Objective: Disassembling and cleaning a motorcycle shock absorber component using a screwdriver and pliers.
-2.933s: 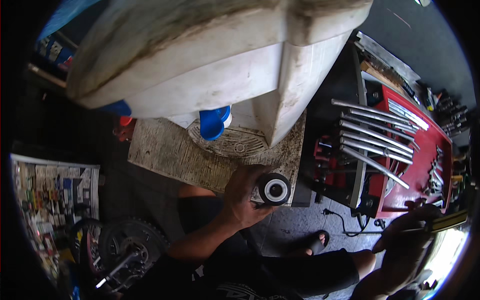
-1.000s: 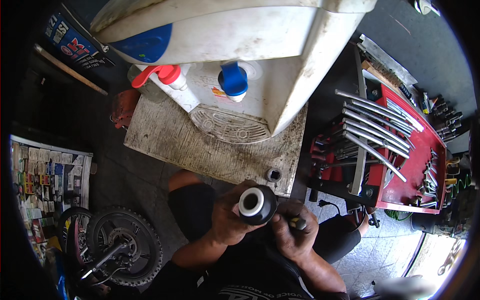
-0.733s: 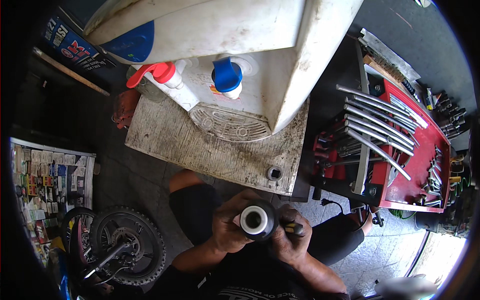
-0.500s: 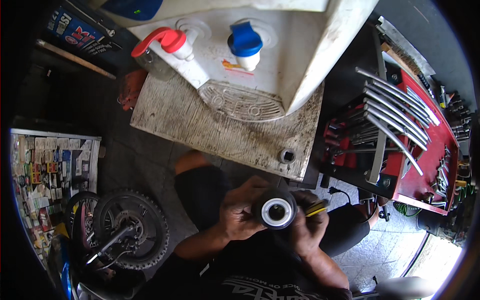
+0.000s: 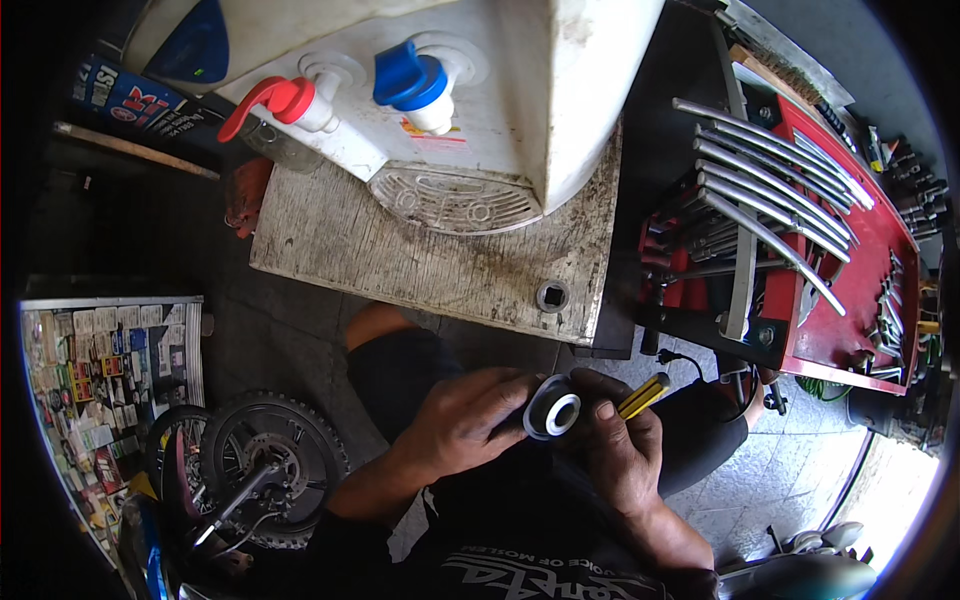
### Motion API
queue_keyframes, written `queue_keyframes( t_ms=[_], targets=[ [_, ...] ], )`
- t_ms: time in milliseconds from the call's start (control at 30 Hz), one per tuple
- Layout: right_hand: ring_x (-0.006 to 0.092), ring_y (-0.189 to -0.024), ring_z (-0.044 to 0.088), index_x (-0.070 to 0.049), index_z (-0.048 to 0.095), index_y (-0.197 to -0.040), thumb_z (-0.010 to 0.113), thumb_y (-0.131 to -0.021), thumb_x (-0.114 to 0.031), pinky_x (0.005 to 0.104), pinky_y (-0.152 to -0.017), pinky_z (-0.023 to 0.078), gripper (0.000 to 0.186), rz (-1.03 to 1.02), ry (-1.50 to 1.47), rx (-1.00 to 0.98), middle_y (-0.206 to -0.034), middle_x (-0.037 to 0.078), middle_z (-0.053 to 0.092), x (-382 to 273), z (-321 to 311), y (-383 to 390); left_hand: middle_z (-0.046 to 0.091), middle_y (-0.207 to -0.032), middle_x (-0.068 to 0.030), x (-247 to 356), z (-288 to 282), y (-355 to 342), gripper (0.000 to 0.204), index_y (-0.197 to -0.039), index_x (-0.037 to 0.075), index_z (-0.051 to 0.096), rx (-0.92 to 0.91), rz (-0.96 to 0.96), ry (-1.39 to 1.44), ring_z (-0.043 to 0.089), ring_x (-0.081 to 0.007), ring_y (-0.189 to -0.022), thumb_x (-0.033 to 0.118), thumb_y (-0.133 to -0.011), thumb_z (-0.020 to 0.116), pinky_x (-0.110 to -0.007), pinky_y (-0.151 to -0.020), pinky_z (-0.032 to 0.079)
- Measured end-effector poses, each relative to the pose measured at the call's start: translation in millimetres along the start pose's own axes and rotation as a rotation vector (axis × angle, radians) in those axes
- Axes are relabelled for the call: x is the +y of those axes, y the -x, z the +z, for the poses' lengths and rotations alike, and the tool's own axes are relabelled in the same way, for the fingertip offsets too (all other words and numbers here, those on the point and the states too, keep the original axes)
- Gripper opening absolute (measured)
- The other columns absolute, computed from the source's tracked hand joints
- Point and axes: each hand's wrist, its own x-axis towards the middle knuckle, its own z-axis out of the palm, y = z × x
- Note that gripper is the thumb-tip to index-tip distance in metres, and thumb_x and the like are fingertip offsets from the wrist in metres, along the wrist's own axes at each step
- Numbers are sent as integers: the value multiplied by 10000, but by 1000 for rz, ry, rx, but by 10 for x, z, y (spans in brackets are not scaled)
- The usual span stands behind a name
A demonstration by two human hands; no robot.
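Note:
My left hand (image 5: 470,415) grips the left side of a round metal part (image 5: 538,418) with a pale inner ring, a hole in its middle and a grey outer rim. The part is tilted, its ringed face turned toward my right hand. My right hand (image 5: 625,450) is closed around a yellow-and-black handle (image 5: 643,396), which sticks up past the thumb. The tool's other end is hidden, so its kind does not show. Fingers of the right hand reach behind the part.
Ahead stands a worn wooden board (image 5: 400,270) bearing a white water dispenser (image 5: 590,110) and a square-holed socket (image 5: 552,295). A red tool tray (image 5: 850,330) with metal bars (image 5: 775,250) is at right. At left are a small knobby-tyred wheel (image 5: 275,470) and a sticker-covered case (image 5: 110,390).
The round part has tipped from facing straight up to facing rightward. More of the yellow-and-black handle shows now. The surroundings have shifted in the picture, the dispenser leftward.

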Motion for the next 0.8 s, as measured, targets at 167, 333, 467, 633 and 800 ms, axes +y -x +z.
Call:
queue_keyframes(
  t_ms=[167,333,467,633,800],
  targets=[
    [127,-839,655,-2,647,-1033,529,-1033,-146,280,-788,529,186,296,-374,205,-961,47,683,274,-79,-24,600,-970,-100,333,-7,10,403,-1170,2,638,-377,-41,-352,665,-236,-808,170,-823,754,-350,-628,575],
    [141,-826,658,2,638,-1065,522,-1026,-119,292,-759,537,172,377,-441,267,-942,52,679,428,-124,-10,537,-857,-70,337,49,-49,408,-1180,7,637,-504,-17,-553,606,-206,-742,215,-840,725,-321,-599,545],
    [149,-840,660,-4,632,-1110,512,-1039,-146,296,-768,541,198,327,-427,245,-958,50,680,462,-129,8,542,-854,-67,289,68,-91,400,-1149,10,648,-414,27,-538,576,-202,-767,235,-832,742,-311,-640,538],
    [197,-948,674,16,611,-1225,496,-1056,-197,335,-841,563,296,358,-509,203,-1072,106,689,453,-194,-17,602,-907,-83,286,74,-65,342,-1100,25,672,-306,-101,-297,600,-225,-816,166,-811,787,-340,-673,546],
    [263,-1074,673,29,584,-1284,488,-1061,-246,433,-912,572,368,300,-567,69,-1206,184,672,450,-243,-32,671,-917,-94,250,102,-3,291,-1052,41,689,-92,-206,0,657,-250,-798,18,-783,799,-351,-674,554]
  ],
)
